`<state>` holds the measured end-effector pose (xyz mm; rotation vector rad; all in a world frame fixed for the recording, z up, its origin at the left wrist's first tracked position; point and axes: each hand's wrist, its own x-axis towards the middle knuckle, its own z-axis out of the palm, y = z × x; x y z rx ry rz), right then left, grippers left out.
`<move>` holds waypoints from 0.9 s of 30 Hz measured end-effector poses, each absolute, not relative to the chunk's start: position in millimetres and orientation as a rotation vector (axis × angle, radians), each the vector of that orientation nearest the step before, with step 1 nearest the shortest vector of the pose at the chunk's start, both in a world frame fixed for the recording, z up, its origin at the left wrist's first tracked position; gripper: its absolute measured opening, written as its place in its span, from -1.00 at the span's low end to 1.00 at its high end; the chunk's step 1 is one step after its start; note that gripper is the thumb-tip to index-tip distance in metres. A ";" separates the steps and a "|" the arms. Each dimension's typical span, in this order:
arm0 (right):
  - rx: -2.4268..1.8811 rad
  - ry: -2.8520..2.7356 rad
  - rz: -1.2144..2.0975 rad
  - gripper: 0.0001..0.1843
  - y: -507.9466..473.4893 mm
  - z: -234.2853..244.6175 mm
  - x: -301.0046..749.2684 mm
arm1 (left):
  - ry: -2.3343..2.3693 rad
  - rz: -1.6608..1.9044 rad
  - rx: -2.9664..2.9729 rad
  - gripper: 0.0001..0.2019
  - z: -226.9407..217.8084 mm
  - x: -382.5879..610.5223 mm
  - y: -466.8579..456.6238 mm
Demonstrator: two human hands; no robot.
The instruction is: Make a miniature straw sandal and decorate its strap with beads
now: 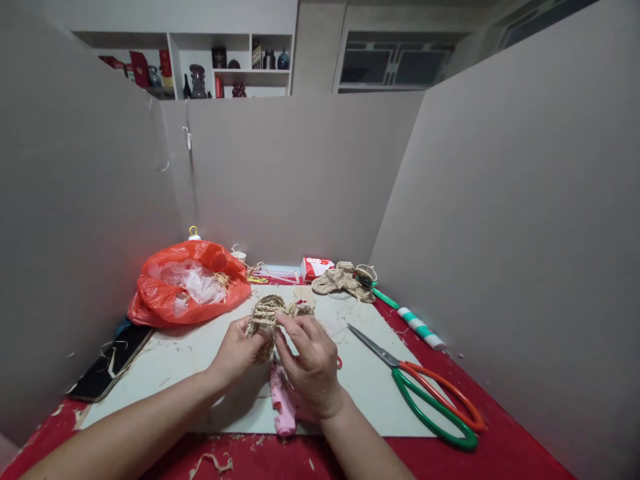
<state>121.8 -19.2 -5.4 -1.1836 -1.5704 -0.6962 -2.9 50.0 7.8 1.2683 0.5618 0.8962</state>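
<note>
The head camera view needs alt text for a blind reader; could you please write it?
The left hand holds a woven tan piece, touched by the right hand, above a pale board. Large scissors lie to the right, a red plastic bag to the left.

Over a pale board, a person's left hand holds a woven piece; the right hand touches it. Scissors lie at right, a red bag at left.

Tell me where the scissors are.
In the head view, the scissors lie right of the right hand, partly on the pale board, partly over the red cloth.
</note>
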 end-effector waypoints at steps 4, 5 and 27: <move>-1.197 -1.573 -0.705 -0.66 -18.9 -6.7 121.5 | 0.573 0.928 1.289 -0.66 5.4 -3.8 44.7; -1.201 -1.567 -0.702 -0.70 -19.0 -6.3 120.9 | 0.575 0.932 1.293 -0.66 4.4 -3.8 44.5; -1.109 -1.480 -0.410 -0.60 -17.7 -15.1 110.5 | 0.514 0.703 1.230 -0.75 -1.3 -23.2 60.6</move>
